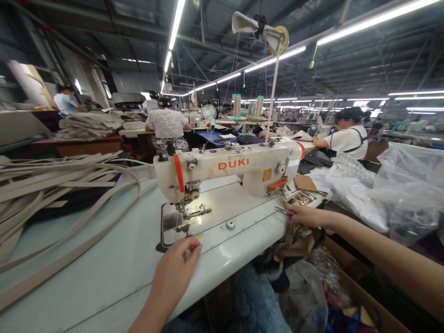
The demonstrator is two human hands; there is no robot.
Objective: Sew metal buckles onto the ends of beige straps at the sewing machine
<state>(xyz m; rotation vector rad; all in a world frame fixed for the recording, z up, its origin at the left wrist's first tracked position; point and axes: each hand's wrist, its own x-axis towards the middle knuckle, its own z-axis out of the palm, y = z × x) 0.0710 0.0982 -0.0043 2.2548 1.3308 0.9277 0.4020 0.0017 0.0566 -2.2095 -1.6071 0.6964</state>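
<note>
A white sewing machine [239,171] marked DUKI stands on a pale table [104,268]. My left hand [176,273] rests on the table edge just in front of the needle plate [173,226], fingers curled together, nothing visible in them. My right hand [305,215] reaches out to the table's right end, fingers closed on small scissors [282,210] next to a tray of small metal parts [301,200].
Long beige fabric strips [58,185] pile up on the left of the table. Clear plastic bags [398,189] lie at the right, with a cardboard box [360,291] below. Other people sit at machines further back. Thread cones [237,105] stand behind the machine.
</note>
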